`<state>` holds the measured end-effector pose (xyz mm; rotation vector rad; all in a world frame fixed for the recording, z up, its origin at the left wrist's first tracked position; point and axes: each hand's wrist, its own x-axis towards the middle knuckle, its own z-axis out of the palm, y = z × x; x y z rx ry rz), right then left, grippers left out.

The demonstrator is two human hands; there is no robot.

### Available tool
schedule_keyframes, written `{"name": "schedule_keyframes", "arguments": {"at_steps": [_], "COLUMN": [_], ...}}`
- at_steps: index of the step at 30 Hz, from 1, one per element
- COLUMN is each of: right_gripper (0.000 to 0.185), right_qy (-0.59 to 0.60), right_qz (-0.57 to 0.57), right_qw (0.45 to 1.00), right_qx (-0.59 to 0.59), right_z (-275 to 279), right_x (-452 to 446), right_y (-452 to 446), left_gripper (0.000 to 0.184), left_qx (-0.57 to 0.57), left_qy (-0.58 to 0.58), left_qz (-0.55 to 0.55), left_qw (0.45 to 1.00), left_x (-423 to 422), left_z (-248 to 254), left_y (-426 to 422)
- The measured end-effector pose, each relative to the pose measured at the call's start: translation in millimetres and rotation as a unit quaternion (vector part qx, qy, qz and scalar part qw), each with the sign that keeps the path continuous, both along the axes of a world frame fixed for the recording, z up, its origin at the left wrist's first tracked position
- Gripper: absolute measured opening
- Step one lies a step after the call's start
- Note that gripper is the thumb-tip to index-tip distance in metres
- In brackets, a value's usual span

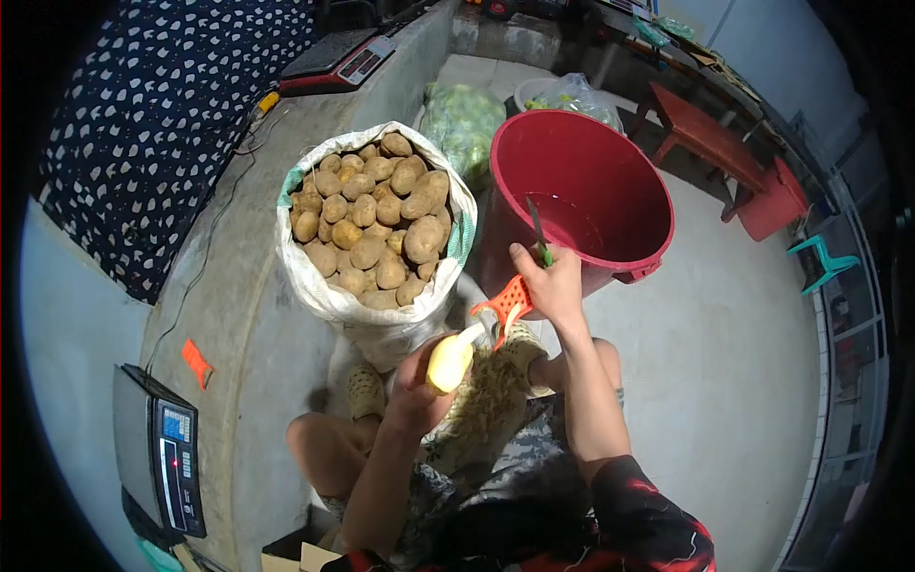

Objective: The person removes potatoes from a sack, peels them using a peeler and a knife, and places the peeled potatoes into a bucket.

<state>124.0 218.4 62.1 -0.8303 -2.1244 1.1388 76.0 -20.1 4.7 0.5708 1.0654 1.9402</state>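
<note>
Peeled yellow oval potato [449, 365] is clamped at the right edge of the left hand [417, 393], its long axis slanted forward-right toward the orange plastic peeler [515, 293], gripped with green-handled metal knife [538, 229] by the right hand [558, 286].

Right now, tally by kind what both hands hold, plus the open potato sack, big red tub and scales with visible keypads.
Peeled potato: 1
Orange peeler: 1
Green-handled knife: 1
Potato sack: 1
Red tub: 1
Red scale and black scale: 2
Total: 7
</note>
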Motion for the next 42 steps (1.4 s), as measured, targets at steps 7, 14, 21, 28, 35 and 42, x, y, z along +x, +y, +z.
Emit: {"name": "schedule_keyframes", "arguments": {"at_steps": [7, 14, 21, 28, 35, 42], "right_gripper": [0.033, 0.043, 0.035, 0.041, 0.037, 0.043], "right_qy": [0.064, 0.042, 0.085, 0.029, 0.071, 0.013], "right_qz": [0.045, -0.004, 0.076, 0.000, 0.085, -0.001], "right_qw": [0.959, 0.996, 0.989, 1.000, 0.966, 1.000], "right_qx": [0.272, 0.079, 0.093, -0.005, 0.234, 0.018], "right_z": [22, -5, 14, -19, 24, -12], "right_x": [5, -4, -1, -14, 1, -8], "right_y": [-38, -4, -39, -2, -44, 2], "left_gripper": [0.092, 0.092, 0.090, 0.090, 0.090, 0.079], "left_qx": [0.116, 0.136, 0.131, 0.187, 0.129, 0.219], "left_qy": [-0.132, -0.186, -0.131, -0.197, -0.096, -0.211], "left_qz": [0.007, 0.010, 0.018, 0.027, 0.047, -0.020], "left_qw": [0.984, 0.973, 0.983, 0.962, 0.986, 0.952], "left_x": [5, 4, -1, 5, 2, 2], "left_z": [-4, 10, 4, 4, -1, 16], "left_y": [5, 2, 0, -4, 3, -5]}}
